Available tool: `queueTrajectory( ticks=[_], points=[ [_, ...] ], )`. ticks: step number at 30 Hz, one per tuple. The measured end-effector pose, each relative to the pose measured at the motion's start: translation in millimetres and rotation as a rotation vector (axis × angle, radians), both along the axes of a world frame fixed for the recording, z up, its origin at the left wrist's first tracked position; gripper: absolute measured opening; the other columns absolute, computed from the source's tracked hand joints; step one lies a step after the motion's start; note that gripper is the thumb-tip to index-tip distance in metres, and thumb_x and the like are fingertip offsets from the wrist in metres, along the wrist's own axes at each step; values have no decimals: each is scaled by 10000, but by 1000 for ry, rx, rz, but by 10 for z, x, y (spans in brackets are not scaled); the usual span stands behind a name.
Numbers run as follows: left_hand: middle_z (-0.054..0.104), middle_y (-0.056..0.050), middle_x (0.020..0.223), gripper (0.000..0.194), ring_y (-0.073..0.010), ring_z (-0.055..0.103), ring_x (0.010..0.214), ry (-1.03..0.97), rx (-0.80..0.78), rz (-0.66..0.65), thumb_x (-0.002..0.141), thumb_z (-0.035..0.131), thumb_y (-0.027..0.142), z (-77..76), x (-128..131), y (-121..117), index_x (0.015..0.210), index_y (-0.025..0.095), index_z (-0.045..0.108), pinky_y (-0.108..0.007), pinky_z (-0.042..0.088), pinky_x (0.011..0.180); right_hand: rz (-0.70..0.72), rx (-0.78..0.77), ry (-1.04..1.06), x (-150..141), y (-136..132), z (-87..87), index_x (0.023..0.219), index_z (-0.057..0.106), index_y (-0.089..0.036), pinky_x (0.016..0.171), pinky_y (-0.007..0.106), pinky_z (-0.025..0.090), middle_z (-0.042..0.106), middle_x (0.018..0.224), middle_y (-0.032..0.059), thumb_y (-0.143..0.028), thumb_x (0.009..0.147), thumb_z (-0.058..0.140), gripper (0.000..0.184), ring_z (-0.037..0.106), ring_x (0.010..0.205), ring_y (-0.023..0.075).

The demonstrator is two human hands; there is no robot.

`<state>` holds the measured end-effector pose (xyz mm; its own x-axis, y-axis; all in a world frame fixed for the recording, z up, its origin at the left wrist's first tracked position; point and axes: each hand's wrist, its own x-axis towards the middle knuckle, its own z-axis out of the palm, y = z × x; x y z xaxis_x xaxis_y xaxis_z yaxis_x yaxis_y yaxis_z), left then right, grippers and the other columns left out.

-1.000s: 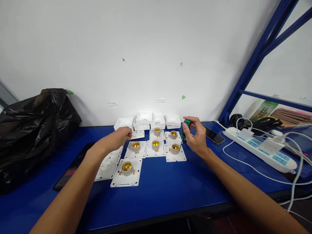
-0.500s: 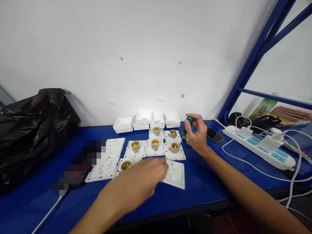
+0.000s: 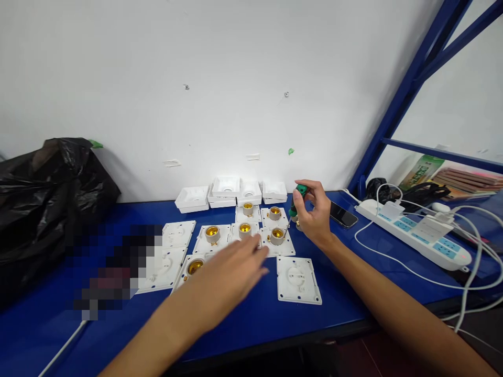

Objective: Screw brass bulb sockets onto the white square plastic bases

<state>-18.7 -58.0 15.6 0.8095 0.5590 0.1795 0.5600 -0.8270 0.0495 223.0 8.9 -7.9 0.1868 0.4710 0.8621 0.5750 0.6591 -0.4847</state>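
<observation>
My right hand (image 3: 315, 213) grips a screwdriver (image 3: 301, 189) by its green handle. Its shaft slants down beside a lamp socket (image 3: 277, 236) with a brass-coloured inside, mounted on a white square base plate; whether the tip touches is unclear. My left hand (image 3: 226, 277), smeared by motion, hovers over the table with fingers apart and nothing in them. A bare white base plate (image 3: 299, 280) lies flat to its right. Further sockets on plates stand around, among them one (image 3: 212, 234) and another (image 3: 244, 229). My left hand partly covers a front socket (image 3: 195, 266).
White square covers (image 3: 227, 186) are stacked along the wall. More bare plates (image 3: 177, 234) lie at left, near a black plastic bag (image 3: 58, 173). At right are a phone (image 3: 343, 214) and a power strip (image 3: 412, 233) with trailing cables on the blue table (image 3: 255, 324).
My left hand has let go of the bare plate, which now lies further right on the table, and has drawn slightly left. My right hand keeps the screwdriver at the same socket.
</observation>
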Motion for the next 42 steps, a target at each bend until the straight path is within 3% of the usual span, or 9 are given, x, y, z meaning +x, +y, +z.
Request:
queueTrajectory(
  ticks=[3,6,11,16,26,32,35,39,42],
  points=[
    [585,-187,1348,368,-351,563,1250,64,188,206,1045,293,210,-91,-271,139,1303,159,551,-527,468,995,13,-7,-7,-10,-4,-5,1129,618,-242,615,313,485,556,791,-25,-287,957,602,178,523,612,111],
    [558,-216,1382,423,-390,520,1303,114,226,312,988,314,139,-315,-427,252,1365,122,504,-565,471,996,24,3,-17,-24,-3,-8,1116,621,-239,600,305,477,560,796,-25,-287,955,601,169,510,597,103],
    [512,-213,1387,585,-330,521,1275,-70,211,403,862,286,-9,-587,-418,471,1433,82,376,-481,500,990,28,-13,-35,-35,3,-12,1117,627,-228,595,304,472,557,797,-20,-289,961,593,170,512,613,110],
    [582,-151,1232,540,-292,582,1089,-99,205,477,819,308,-40,-510,-288,711,1306,126,473,-451,500,919,26,-18,-42,-34,-8,-12,1115,624,-228,595,306,471,558,792,-22,-287,963,593,166,509,605,111],
    [595,-172,1251,536,-318,561,1149,-24,214,540,819,301,-76,-369,-127,930,1272,106,522,-446,466,914,32,-21,-52,-46,-14,6,1116,620,-236,586,311,467,551,787,-20,-282,959,590,166,501,600,114],
    [619,-195,1217,425,-335,567,1124,38,350,563,909,315,0,-308,-64,964,1247,88,558,-471,456,909,41,-23,-40,-38,-17,-2,1126,618,-240,591,314,471,559,807,-16,-281,963,585,171,502,609,115],
    [628,-192,1197,342,-329,574,1121,-27,419,463,1015,295,132,-248,43,858,1200,99,582,-494,442,951,34,-10,-39,-33,-14,2,1123,622,-237,595,310,472,560,816,-18,-277,963,589,168,500,614,110],
    [614,-117,1292,379,-268,579,1181,-146,198,20,1058,409,445,-226,280,680,1289,171,532,-463,411,1060,22,12,-27,-21,-3,12,1115,625,-232,603,305,481,572,828,-17,-278,962,591,163,533,633,109],
    [642,-97,1261,377,-263,587,1199,-138,52,-80,1039,459,493,-289,437,655,1250,193,544,-486,389,1098,4,6,-14,-8,7,16,1109,623,-236,599,306,479,575,834,-16,-284,960,589,160,545,636,112]
  ],
)
